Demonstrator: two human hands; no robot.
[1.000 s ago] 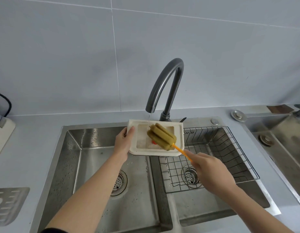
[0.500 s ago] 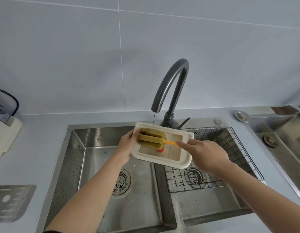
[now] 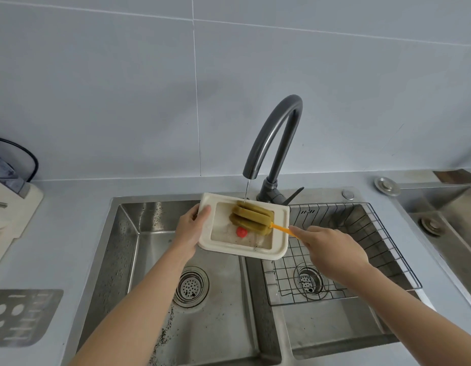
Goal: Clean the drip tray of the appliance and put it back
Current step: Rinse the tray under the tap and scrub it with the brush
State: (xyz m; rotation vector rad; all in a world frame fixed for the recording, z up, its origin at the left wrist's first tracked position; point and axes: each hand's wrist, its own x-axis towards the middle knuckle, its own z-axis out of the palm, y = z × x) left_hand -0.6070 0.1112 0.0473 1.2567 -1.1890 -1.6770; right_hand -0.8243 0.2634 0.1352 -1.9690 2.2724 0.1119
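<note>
left hand (image 3: 190, 229) grips smooth cream drip tray (image 3: 280, 243).

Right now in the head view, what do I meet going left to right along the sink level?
Perforated metal plate → left basin drain → left hand on the drip tray → sponge brush → right hand on its orange handle → wire rack → second sink.

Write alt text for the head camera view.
Left hand holds a cream rectangular plastic drip tray over a steel double sink, under a thin stream from the dark curved faucet. Right hand scrubs it with a green sponge brush on an orange handle.
</note>
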